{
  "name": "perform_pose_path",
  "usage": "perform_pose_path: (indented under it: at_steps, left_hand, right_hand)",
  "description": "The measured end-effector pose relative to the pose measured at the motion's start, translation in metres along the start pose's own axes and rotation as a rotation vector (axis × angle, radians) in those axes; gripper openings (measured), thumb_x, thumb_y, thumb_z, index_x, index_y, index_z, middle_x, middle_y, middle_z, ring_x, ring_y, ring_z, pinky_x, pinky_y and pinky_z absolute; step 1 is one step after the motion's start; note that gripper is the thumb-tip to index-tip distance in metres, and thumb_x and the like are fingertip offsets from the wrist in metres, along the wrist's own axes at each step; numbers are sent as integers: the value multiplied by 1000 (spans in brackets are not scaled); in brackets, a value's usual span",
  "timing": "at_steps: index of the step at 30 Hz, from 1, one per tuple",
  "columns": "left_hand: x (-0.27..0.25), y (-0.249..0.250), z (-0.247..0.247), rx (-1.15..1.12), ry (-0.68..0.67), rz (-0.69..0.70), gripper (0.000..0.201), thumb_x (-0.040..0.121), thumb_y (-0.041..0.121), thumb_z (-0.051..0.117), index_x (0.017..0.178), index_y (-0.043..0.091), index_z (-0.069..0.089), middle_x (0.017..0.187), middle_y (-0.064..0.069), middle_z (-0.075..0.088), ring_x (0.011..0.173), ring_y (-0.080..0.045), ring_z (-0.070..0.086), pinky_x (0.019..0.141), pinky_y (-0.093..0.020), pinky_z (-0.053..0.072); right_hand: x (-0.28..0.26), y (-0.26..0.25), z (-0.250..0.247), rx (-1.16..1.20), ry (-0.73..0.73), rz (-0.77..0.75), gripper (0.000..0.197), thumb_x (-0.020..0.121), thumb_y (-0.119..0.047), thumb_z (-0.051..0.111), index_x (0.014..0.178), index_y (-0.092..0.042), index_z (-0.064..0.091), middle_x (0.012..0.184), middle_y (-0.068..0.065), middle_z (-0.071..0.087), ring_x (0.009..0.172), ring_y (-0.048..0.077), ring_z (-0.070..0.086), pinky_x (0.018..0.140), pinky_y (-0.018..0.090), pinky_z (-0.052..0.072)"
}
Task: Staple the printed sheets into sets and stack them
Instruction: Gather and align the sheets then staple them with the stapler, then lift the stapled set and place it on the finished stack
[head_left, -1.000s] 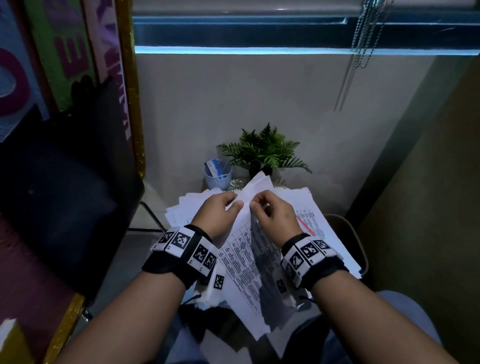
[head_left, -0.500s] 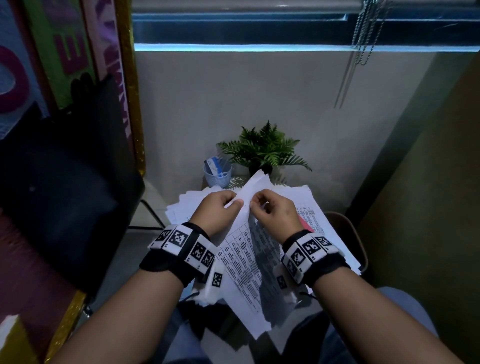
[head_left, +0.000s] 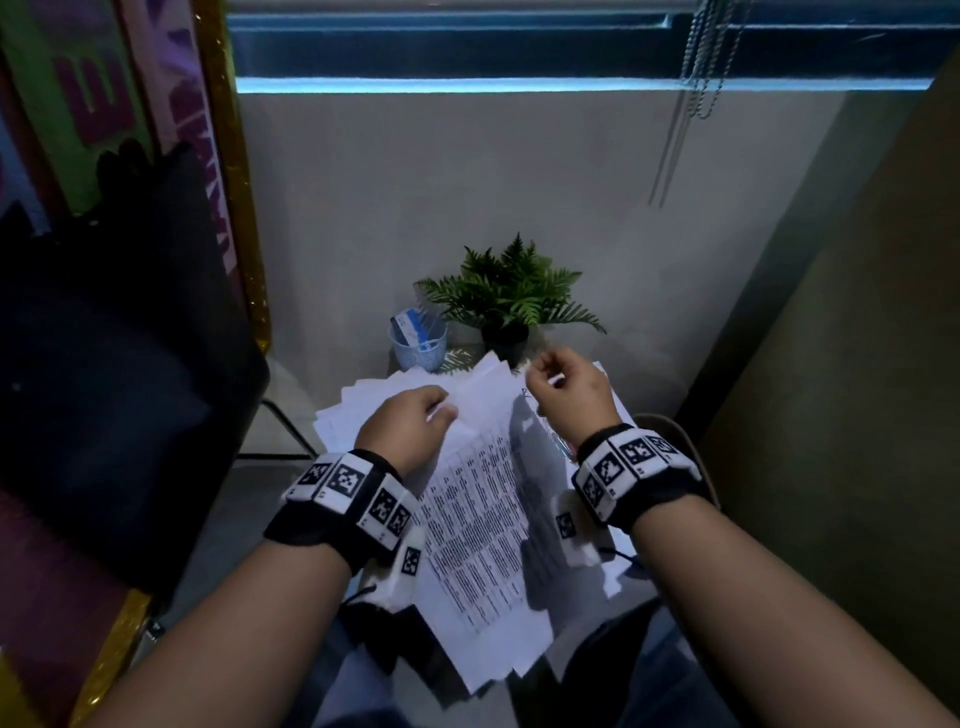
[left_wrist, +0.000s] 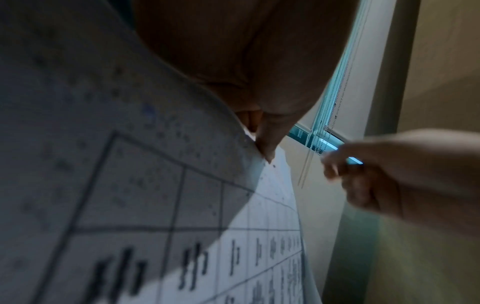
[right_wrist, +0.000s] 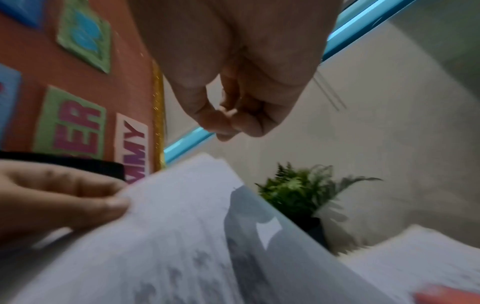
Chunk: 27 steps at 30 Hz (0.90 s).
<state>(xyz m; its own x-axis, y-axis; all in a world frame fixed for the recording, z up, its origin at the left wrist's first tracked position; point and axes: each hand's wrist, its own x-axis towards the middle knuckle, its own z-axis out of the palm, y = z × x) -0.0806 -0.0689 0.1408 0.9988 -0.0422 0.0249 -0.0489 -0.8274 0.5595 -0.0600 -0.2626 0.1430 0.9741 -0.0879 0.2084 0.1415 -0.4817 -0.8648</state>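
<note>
Holding the printed sheets (head_left: 483, 525) near their top corner, the left hand (head_left: 410, 426) has its grip closed on the paper, thumb on top. The set hangs tilted above the person's lap, in front of a loose pile of papers (head_left: 363, 400). The right hand (head_left: 566, 395) is just beside the top edge, apart from it, fingers curled around a very small white scrap (right_wrist: 228, 111). A potted fern (head_left: 511, 296) and a blue cup (head_left: 418, 340) stand behind.

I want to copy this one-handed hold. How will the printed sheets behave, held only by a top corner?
Probably floppy: the printed sheets already curve and droop below the left hand, which pinches them near the top. Likely light, since that fingertip pinch carries them while the right hand is off them. The bottom edges look uneven, so loose pages may slide apart.
</note>
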Motion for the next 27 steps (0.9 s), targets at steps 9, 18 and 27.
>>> perform_pose_path:
  at_steps: [9,18,27]
  left_hand:
    - [-2,4,1,-113,94,4,25,94,33,48,95,13,63,101,-11,66,97,-25,59,71,-25,35]
    - [8,10,2,-184,49,-76,31,94,38,48,111,18,64,107,-1,65,104,-19,59,79,-28,40]
    - [9,12,0,-183,53,-42,30,94,34,49,114,17,65,112,2,65,103,-12,56,83,-24,36]
  right_hand:
    - [63,78,-114,-465,270,402,28,92,-8,45,103,12,62,113,32,60,106,44,55,86,40,42]
    - [94,92,-144,-499,242,420,29,93,-9,49,117,3,60,123,24,59,116,37,53,95,36,40]
    - [79,75,-119,-421,111,400,48,89,-25,62,132,-11,49,139,18,42,123,33,47,100,35,39]
